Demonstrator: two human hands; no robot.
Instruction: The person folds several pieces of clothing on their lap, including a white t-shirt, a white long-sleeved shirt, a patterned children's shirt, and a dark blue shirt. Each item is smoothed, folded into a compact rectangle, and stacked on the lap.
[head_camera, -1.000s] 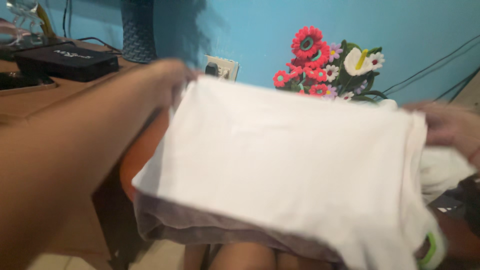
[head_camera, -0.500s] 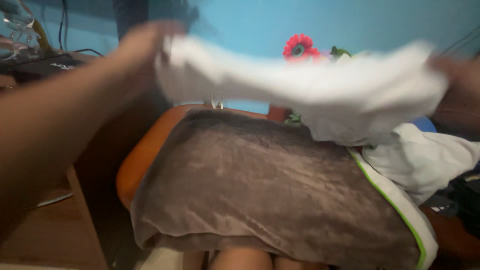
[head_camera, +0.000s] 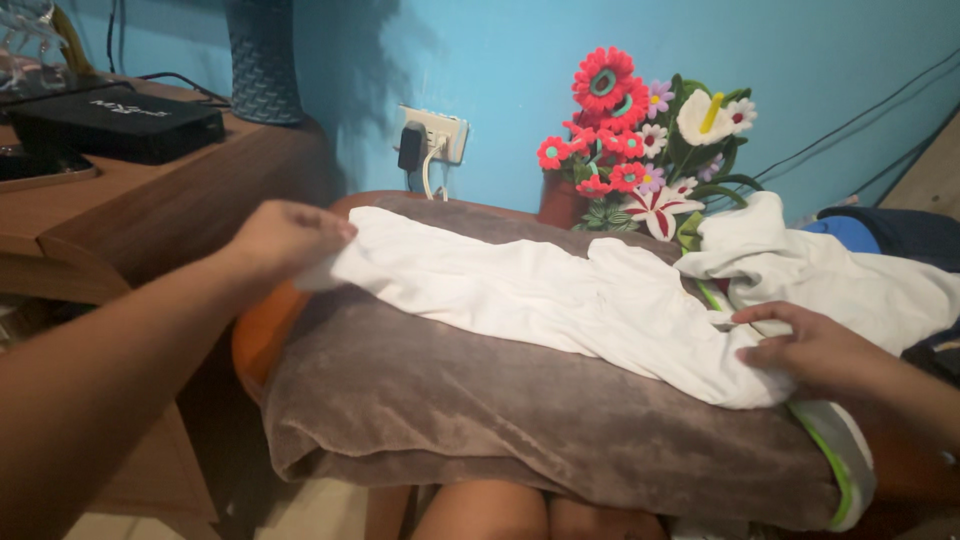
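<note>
Both hands gripped the white cloth (head_camera: 560, 300): left hand (head_camera: 285, 238) pinching its 9 o'clock end, right hand (head_camera: 810, 345) its 4 o'clock corner. We had it folded lengthwise across the brown towel (head_camera: 480, 410); further folds remained, we judged.

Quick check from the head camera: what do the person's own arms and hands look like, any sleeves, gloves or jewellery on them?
Both arms are bare as far as the view shows: no sleeve reaches either forearm. The left hand and right hand wear no gloves, and no rings or watch show. A small pale spot sits at the right wrist by the frame edge; it is too small to tell what it is.
</note>
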